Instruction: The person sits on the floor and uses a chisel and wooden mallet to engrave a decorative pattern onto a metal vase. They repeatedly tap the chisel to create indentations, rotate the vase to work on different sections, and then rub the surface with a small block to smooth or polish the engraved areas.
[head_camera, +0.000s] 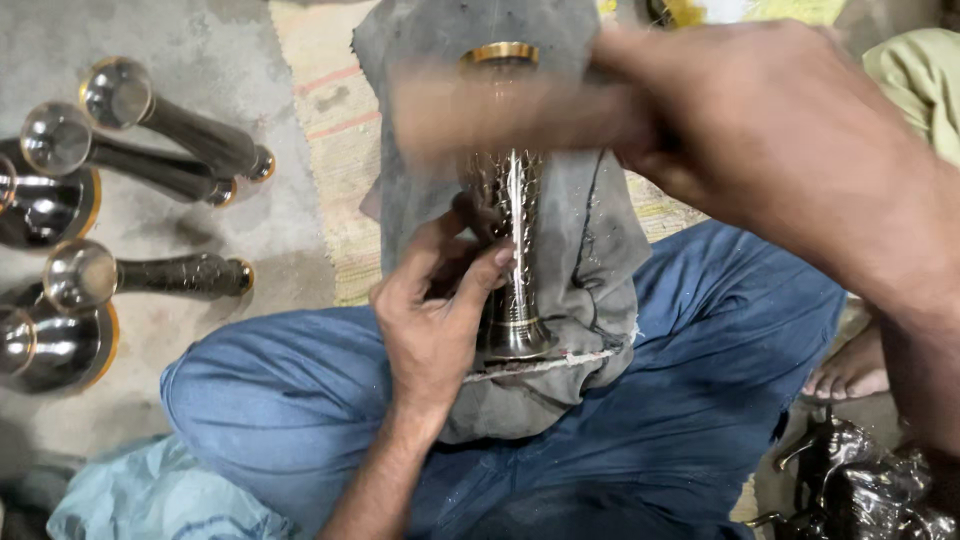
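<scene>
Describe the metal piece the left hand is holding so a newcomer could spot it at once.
Start at the blue-trousered lap and the grey cloth draped over it. On that cloth stands a slim metal vase, steadied by the left hand. Unlike the plain shiny vases lying on the floor, it is upright, with a hammered pattern and a gold rim.

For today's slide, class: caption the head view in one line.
Left hand steadies a patterned metal vase on a grey cloth; blurred right hand above it.
</scene>
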